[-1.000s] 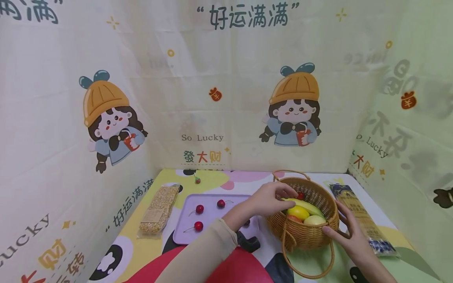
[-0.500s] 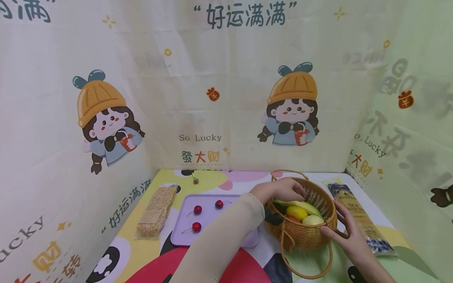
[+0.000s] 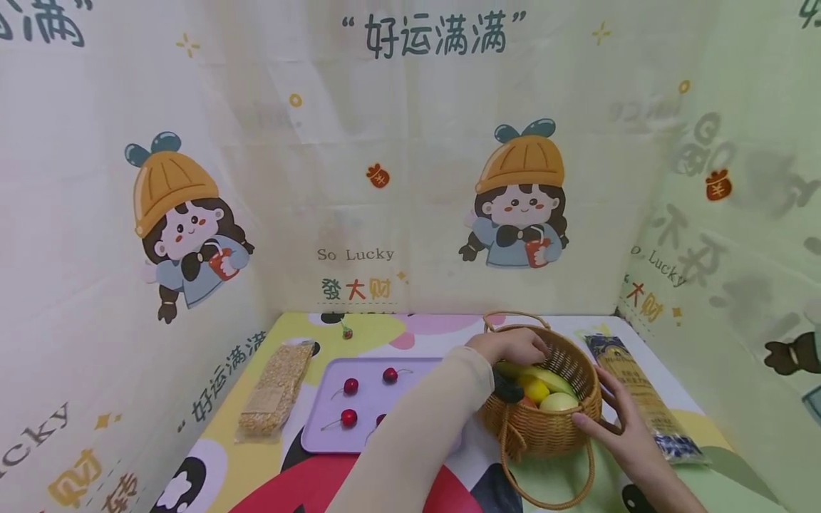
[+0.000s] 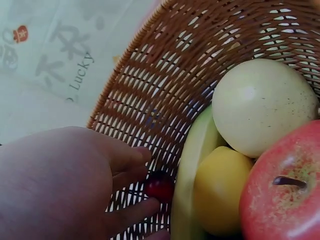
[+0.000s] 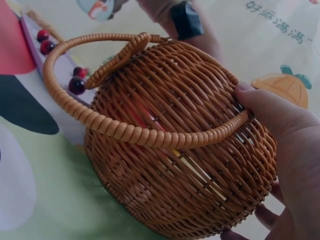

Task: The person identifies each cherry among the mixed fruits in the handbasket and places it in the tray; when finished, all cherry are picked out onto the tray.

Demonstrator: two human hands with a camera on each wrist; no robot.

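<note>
A wicker basket [image 3: 545,434] holds a banana [image 4: 187,170], a lemon-like yellow fruit [image 4: 222,190], a red apple [image 4: 287,182] and a pale round fruit [image 4: 265,105]. My left hand [image 3: 516,347] reaches over the rim into it. In the left wrist view, a dark red cherry [image 4: 160,187] lies between the banana and the basket wall. The left fingertips surround its near side, with a gap at the upper finger. My right hand [image 3: 618,424] grips the basket's right side, thumb [image 5: 270,102] at the rim and fingers curled round the far side.
A purple tray [image 3: 314,417] with several cherries [image 3: 348,418] lies left of the basket. A bag of grains [image 3: 272,392] is at far left, a long golden packet [image 3: 641,392] at right. One looped handle [image 3: 577,491] hangs toward me. Fabric walls enclose the table.
My left hand has moved right and deeper into the basket, toward the cherry, covering it in the head view. The right hand keeps its grip. The head view has shifted slightly.
</note>
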